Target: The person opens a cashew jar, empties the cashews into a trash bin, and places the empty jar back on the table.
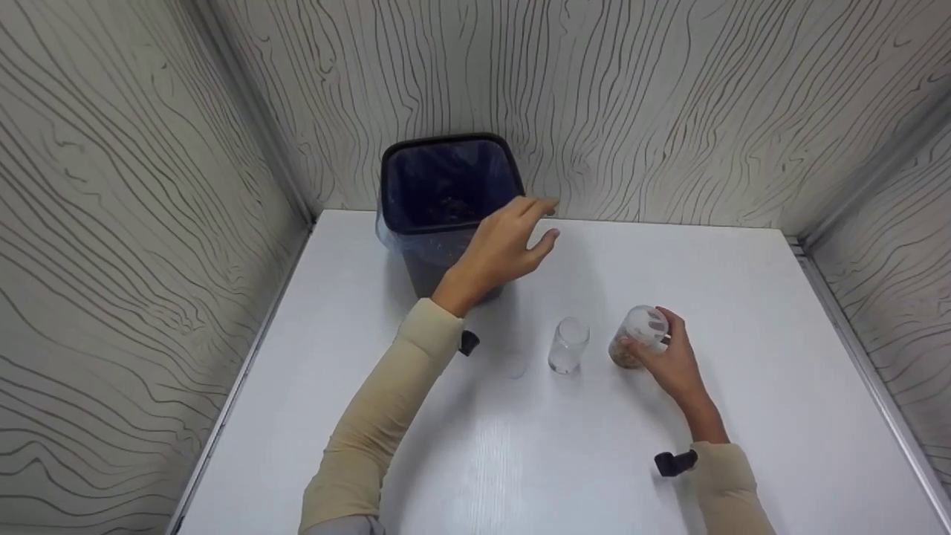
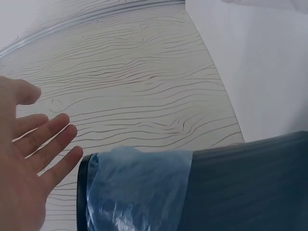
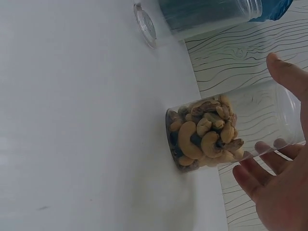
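A clear jar of cashews and other mixed nuts stands upright on the table. Around its upper part, my right hand holds it, with the thumb on the near side and the fingers on the far side. To its left stands a second clear jar, which looks empty. A round clear lid lies on the table beside that jar. My left hand is in the air at the bin's right front edge, its fingers spread and holding nothing. Whether it touches the bin is unclear.
A dark bin with a blue plastic liner stands at the back left of the white table. Wood-grain patterned panels enclose the table at the back and both sides.
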